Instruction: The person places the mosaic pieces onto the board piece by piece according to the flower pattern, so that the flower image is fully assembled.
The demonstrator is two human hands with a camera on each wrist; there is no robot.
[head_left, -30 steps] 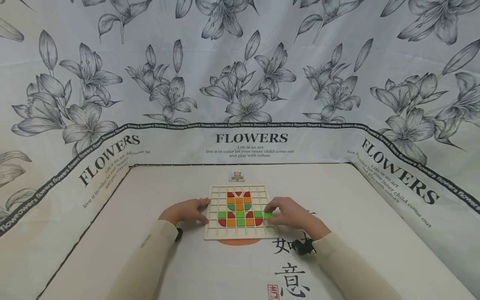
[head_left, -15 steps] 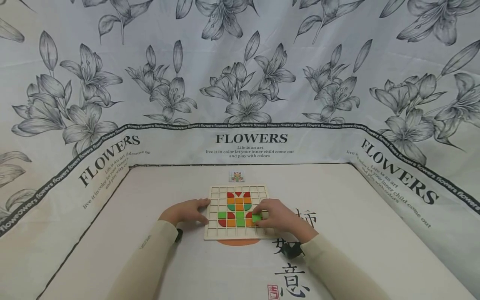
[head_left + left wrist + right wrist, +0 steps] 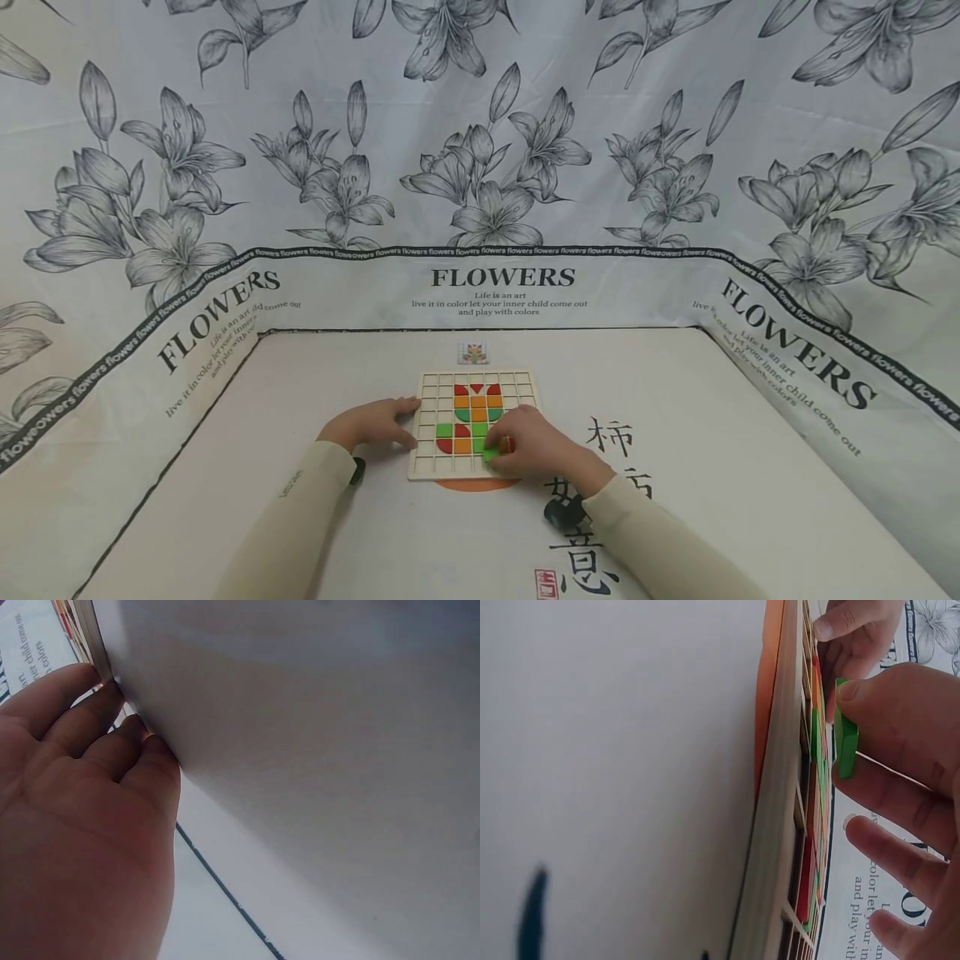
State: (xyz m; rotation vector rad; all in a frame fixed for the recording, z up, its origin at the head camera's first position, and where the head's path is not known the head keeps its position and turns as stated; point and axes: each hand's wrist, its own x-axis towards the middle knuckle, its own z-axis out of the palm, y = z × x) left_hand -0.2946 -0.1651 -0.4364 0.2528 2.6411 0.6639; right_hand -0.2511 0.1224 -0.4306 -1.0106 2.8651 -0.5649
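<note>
A pale wooden grid board [image 3: 429, 467] lies on the table, holding a flower pattern of red, orange, green and teal tiles. Between thumb and forefinger, my right hand [image 3: 534, 443] pinches a green tile [image 3: 846, 742], close over the lower part of the pattern; its other fingers are spread. That hand hides some right-hand tiles in the head view. At the board's left edge rests my left hand [image 3: 375, 423], fingertips and thumb touching the frame. The left wrist view shows the left fingers [image 3: 97, 712] against the board's side.
Behind the board lies a small picture card [image 3: 473, 352] with a similar flower design. The white tablecloth carries black characters [image 3: 585, 562] at front right and an orange print [image 3: 476, 484] just under the board's front edge. A flower-printed curtain [image 3: 502, 287] surrounds the table's back and sides.
My right hand has moved left and slightly nearer over the board with the green tile, from its right edge to the lower middle. The left hand has stayed put.
</note>
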